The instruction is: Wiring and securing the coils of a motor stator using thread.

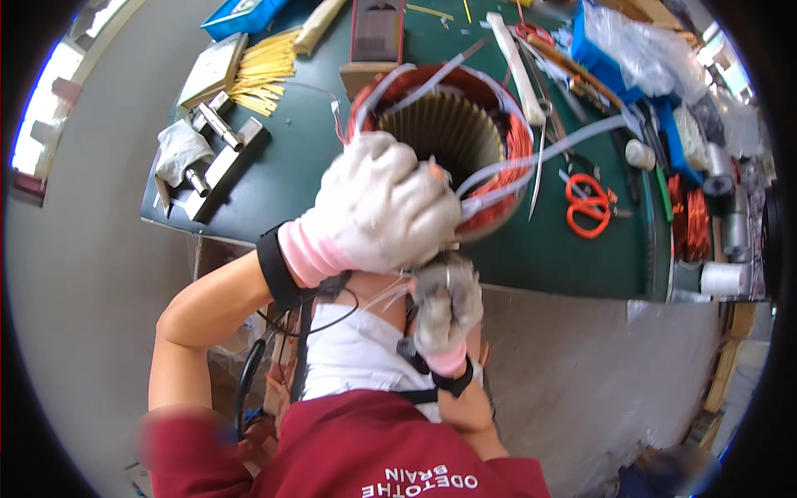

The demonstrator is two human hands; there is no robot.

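A motor stator [516, 149] with red copper windings and a ribbed bore stands at the table's near edge. Pale plastic sleeves [498, 187] loop around its rim and stick out to the right. My left hand [386, 203], in a white glove with a pink cuff, is closed against the stator's near left side; its fingertips and anything in them are hidden. Just below, at the table edge, my right hand [447, 307] wears a soiled grey-white glove, its fingers curled together. Thin pale strands [388, 292] run beside it, but what it grips is unclear.
Orange-handled scissors [588, 206] lie right of the stator, near a white spool [639, 154] and several tools. Yellow strips [264, 70] and metal blocks [226, 166] sit left. Blue bins [594, 50] with plastic bags and copper wire coils [696, 224] crowd the right side.
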